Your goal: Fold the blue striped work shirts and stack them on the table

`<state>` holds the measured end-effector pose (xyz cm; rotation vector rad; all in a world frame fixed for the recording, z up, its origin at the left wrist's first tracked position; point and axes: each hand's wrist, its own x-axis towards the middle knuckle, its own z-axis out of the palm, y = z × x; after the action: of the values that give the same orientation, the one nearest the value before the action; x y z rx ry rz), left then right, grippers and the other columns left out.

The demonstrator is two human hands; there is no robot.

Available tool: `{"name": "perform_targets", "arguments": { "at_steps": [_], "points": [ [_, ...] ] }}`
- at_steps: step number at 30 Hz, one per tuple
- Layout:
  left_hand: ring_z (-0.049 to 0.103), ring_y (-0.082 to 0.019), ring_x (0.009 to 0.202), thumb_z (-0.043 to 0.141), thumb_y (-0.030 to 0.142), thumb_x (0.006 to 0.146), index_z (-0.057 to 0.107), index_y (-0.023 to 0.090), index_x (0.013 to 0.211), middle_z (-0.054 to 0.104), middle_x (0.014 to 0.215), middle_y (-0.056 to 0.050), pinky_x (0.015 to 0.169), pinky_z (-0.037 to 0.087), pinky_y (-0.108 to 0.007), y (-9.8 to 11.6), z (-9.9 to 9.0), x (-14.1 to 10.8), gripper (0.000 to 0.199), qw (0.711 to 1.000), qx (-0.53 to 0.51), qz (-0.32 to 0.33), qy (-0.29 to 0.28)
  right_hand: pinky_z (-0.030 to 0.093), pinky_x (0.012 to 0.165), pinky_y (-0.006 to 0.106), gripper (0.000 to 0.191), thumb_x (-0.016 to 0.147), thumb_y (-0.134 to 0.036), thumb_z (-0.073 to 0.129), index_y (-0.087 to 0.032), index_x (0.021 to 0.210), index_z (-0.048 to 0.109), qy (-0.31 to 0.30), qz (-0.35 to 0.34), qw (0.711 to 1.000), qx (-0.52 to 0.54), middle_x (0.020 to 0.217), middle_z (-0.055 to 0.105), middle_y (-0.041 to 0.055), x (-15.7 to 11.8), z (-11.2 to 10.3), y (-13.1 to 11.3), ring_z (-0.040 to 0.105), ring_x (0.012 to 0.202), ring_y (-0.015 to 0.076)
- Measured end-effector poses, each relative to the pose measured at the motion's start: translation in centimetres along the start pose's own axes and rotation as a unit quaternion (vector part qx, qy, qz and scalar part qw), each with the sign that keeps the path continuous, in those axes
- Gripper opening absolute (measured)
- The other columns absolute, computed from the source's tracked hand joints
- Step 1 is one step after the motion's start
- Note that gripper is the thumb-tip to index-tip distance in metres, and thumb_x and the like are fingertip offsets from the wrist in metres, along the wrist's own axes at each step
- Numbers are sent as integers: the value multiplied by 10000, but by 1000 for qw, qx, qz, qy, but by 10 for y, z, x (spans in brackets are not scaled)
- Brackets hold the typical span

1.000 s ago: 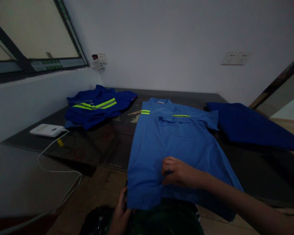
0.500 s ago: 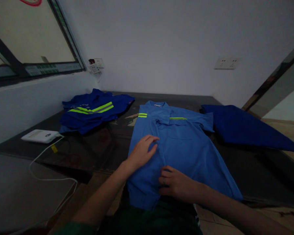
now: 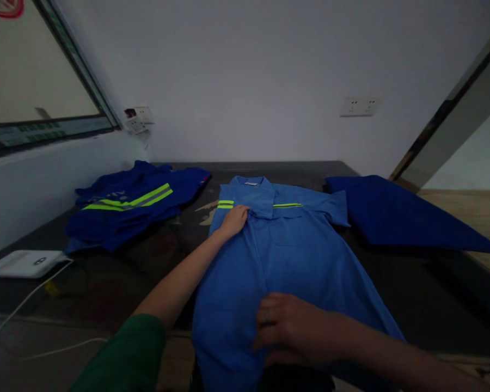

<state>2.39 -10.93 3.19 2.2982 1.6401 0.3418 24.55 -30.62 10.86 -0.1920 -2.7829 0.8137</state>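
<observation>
A light blue shirt point(image 3: 306, 261) with yellow-green stripes lies on the dark table point(image 3: 408, 296), its collar toward the wall and its left side folded inward. My left hand point(image 3: 234, 220) is at the folded sleeve just below the collar, fingers pressed together on the cloth. Over the lower front of the shirt is my right hand point(image 3: 283, 326), blurred, with its fingers curled; whether it grips the fabric cannot be made out.
A crumpled dark blue garment point(image 3: 126, 204) with a reflective stripe lies at the left. Near it are a white device point(image 3: 24, 263) and its cable point(image 3: 22, 299). Folded dark blue cloth point(image 3: 400, 215) lies at the right. Wall sockets point(image 3: 359, 106) are behind.
My left hand has moved up the shirt to the fold near the collar. My right hand has shifted slightly down. The view has moved, and the lower part of the shirt reaches closer to me.
</observation>
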Motion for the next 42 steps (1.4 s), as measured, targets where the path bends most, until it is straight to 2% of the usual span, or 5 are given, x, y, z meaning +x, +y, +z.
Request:
{"name": "perform_targets", "arguments": {
  "at_steps": [7,13,25,34,42],
  "points": [
    [604,-176,1021,525,35,751,664,144,1034,675,1078,-69,952,442,-314,-42,-21,47,333,980,-87,139,-117,439,856,308,236,852,-125,590,-171,1078,641,196,285,938,6,1015,655,64,27,-52,135,591,958,183],
    [608,-172,1001,672,161,750,668,184,1043,675,1059,-38,914,431,-280,-53,-34,75,294,942,-104,167,-273,434,880,324,343,841,-214,647,-140,1171,590,209,388,894,-79,1122,629,115,55,-48,215,567,1054,222],
    [589,-166,887,718,260,744,625,160,959,648,936,-21,828,433,-279,-62,-27,82,255,938,-207,129,-246,419,880,324,337,857,-160,539,-142,1193,558,184,354,904,-155,1080,628,106,90,-27,244,548,1018,234],
    [605,-165,914,701,265,767,661,178,944,678,949,-12,855,422,-274,-65,-28,82,201,934,-207,116,-269,419,714,248,166,868,-169,566,-201,1013,640,273,383,882,-23,926,703,36,87,-18,261,638,847,169],
    [616,-175,946,705,249,766,680,179,978,693,989,-25,880,423,-284,-68,-25,83,225,933,-210,122,-265,365,649,244,73,861,-208,585,-187,890,648,261,386,884,-18,809,672,29,83,-22,259,598,751,158]
  ]
}}
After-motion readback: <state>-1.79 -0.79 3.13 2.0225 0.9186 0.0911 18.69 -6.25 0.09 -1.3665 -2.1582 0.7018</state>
